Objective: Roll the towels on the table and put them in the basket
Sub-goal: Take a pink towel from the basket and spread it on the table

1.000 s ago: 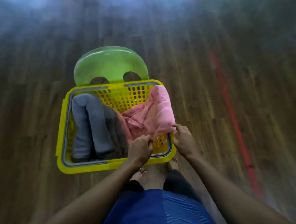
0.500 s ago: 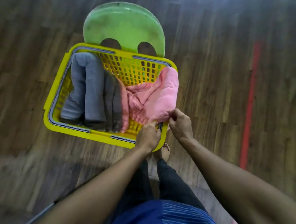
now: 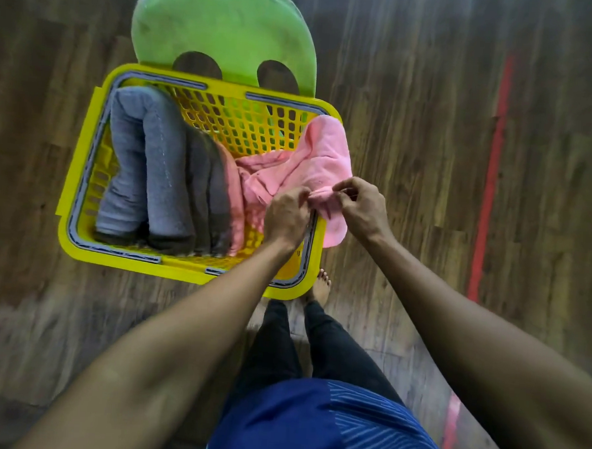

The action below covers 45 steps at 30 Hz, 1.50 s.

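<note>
Our left hand (image 3: 286, 217) and right hand (image 3: 364, 207) each pinch pink towel (image 3: 326, 150) edge, bunched between them. Towel loose, draped over basket (image 3: 226, 86) rim under hands, tail hanging outside. Rolled grey towels (image 3: 160, 169) left of left hand. We judge: lift evenly, clear rim, avoid snagging.

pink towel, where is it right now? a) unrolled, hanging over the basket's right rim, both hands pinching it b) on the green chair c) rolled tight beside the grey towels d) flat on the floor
a: the pink towel lies loose over the right rim of the basket, and the left hand and right hand pinch its near edge.
</note>
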Each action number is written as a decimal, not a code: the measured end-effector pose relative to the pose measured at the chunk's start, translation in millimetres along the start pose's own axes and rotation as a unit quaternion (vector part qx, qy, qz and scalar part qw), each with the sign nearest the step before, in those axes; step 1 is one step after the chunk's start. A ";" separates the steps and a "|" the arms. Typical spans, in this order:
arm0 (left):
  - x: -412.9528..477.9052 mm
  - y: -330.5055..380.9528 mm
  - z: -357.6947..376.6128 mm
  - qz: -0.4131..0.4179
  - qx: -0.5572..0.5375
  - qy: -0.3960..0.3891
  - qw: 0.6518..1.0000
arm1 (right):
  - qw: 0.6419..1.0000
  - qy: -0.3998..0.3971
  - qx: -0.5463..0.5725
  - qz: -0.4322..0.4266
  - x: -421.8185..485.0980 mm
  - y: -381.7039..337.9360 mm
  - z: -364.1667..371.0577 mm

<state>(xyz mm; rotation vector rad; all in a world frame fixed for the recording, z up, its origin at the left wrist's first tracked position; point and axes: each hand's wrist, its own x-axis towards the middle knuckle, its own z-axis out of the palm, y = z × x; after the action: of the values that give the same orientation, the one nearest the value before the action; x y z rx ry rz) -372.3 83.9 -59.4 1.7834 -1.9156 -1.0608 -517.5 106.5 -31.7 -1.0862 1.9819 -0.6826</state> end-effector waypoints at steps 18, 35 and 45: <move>26.1 -0.9 -8.5 0.061 0.008 -0.079 0.995 | 0.995 0.089 -0.005 -0.043 3.8 1.8 10.0; 67.6 27.3 -22.4 0.031 -0.023 -0.149 0.988 | 0.988 0.069 -0.064 -0.123 -10.9 20.0 42.0; 72.3 18.2 -13.0 0.022 0.005 -0.119 0.993 | 0.987 0.033 -0.093 -0.126 2.9 15.0 29.1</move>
<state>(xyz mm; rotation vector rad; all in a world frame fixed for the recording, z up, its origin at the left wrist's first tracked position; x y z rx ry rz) -389.1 10.2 -56.2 1.6763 -2.0880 -1.3021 -501.5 108.7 -60.4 -1.4633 2.0155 -0.6813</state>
